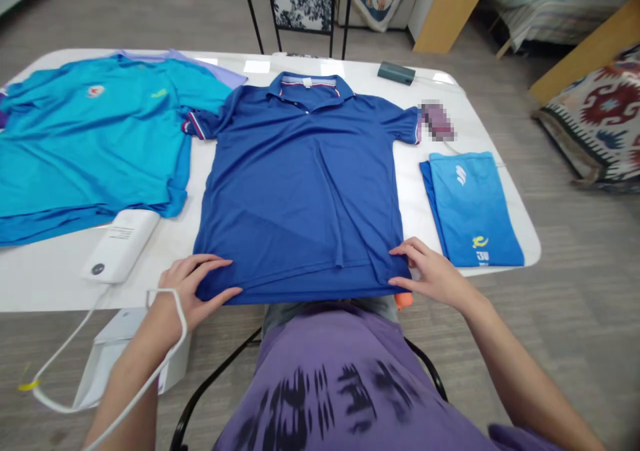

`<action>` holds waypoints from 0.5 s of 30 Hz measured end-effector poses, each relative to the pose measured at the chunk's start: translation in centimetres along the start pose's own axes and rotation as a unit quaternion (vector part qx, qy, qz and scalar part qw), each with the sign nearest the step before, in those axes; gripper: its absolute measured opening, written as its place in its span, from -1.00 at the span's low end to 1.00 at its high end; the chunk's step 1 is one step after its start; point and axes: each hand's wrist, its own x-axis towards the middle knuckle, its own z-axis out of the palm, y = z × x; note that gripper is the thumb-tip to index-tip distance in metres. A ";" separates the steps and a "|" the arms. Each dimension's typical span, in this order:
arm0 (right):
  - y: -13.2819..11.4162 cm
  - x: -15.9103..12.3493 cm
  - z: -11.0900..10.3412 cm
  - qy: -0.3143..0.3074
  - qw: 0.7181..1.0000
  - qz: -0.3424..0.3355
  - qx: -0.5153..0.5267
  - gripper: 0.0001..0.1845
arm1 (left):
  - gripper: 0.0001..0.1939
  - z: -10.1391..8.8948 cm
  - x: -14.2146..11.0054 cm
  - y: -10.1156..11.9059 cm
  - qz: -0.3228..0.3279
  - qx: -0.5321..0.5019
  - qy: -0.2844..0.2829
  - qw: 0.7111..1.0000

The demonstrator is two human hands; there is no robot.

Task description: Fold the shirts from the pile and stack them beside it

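Observation:
A dark blue polo shirt (300,171) lies spread on the table, its collar at the far side and its hem along the near edge. A fold runs down its lower right part, and the two hem layers are slightly offset. My left hand (187,284) rests at the hem's left corner, thumb and fingertips apart on the fabric. At the right corner, my right hand (430,271) touches the hem in a similar way, its thumb and fingers spread. Fingers beneath the cloth, if any, are hidden.
Turquoise shirts (90,137) lie at left near a white handheld device (120,245) whose cord passes by my left wrist. A folded blue garment (475,211) is at right on the white table (415,161). Behind stand a dark case (396,73) and a chair (300,1).

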 end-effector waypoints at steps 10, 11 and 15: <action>-0.3 -4.8 2.8 0.076 0.997 0.016 0.025 -0.76 | -0.70 -1.4 -2.1 -2.1 0.050 -0.090 0.021 0.994; -0.1 -5.2 2.7 0.088 0.995 0.025 0.030 -0.79 | -0.72 -1.8 -2.4 -2.0 0.052 -0.090 0.028 0.994; 0.9 -7.2 2.2 0.168 0.982 0.086 -0.018 -0.81 | -0.77 -2.6 -4.1 -2.1 0.001 -0.062 0.084 0.995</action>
